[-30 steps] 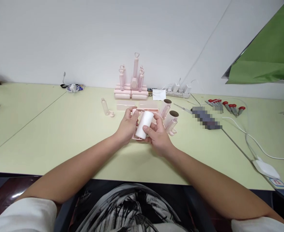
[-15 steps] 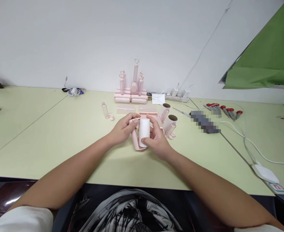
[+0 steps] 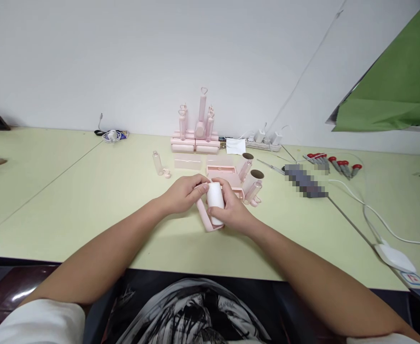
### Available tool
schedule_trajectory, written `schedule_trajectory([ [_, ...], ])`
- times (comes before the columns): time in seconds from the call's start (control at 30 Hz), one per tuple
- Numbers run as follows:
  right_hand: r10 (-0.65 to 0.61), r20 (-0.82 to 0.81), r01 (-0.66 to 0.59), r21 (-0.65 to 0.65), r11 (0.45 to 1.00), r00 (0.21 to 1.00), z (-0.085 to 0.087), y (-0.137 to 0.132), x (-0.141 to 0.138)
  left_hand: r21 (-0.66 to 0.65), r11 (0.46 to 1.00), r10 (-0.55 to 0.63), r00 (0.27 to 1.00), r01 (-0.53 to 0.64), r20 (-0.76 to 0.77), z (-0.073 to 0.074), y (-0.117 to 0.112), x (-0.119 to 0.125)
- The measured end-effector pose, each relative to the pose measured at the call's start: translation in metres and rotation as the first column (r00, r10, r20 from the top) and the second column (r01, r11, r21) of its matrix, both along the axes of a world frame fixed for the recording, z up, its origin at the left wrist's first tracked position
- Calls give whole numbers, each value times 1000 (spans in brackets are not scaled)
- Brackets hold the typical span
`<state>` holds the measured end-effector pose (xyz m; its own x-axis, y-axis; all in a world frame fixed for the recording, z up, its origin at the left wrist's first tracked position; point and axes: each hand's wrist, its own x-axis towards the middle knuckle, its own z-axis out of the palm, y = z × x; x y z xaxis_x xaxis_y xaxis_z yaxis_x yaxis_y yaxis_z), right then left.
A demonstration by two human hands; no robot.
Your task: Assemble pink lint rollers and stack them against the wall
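Note:
My left hand (image 3: pixel 186 192) is closed on the upper left end of a pale pink case (image 3: pixel 203 217), an open trough shape tilted above the table. My right hand (image 3: pixel 235 210) wraps round a white adhesive-looking roll (image 3: pixel 215 203), its thumb across the lower front. The roll lies at least partly inside the case, and the fingers behind it are hidden. Just beyond my hands sit another open pink case (image 3: pixel 221 169) and a second one (image 3: pixel 237 193), partly covered by my right hand. Two rolls with brown cores (image 3: pixel 256 175) stand to the right.
Assembled pink rollers with heart-shaped loops (image 3: pixel 195 143) stand by the wall. A clear pink tube (image 3: pixel 157 163) is at left, another (image 3: pixel 253 191) at right. Farther right are a pixelated dark object (image 3: pixel 306 181), red-ended tools (image 3: pixel 344 167) and a white cable (image 3: pixel 378 222).
The case and roll have come slightly nearer to me and tilted more. My left fingers have shifted to the roll's top edge. The view has moved slightly.

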<state>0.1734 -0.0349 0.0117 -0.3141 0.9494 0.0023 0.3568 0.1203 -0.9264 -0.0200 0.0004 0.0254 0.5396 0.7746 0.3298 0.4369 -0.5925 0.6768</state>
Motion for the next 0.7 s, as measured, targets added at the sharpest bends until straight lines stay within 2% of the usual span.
schedule_trajectory([
  [0.37, 87, -119, -116, -268, 957, 989, 16, -1, 3, 14, 994, 107, 993, -106, -53, 3, -2, 5],
  [0.7, 96, -130, -130, -285, 950, 987, 16, -4, 1, -22, 997, 72, 997, -72, -1, 3, -1, 3],
])
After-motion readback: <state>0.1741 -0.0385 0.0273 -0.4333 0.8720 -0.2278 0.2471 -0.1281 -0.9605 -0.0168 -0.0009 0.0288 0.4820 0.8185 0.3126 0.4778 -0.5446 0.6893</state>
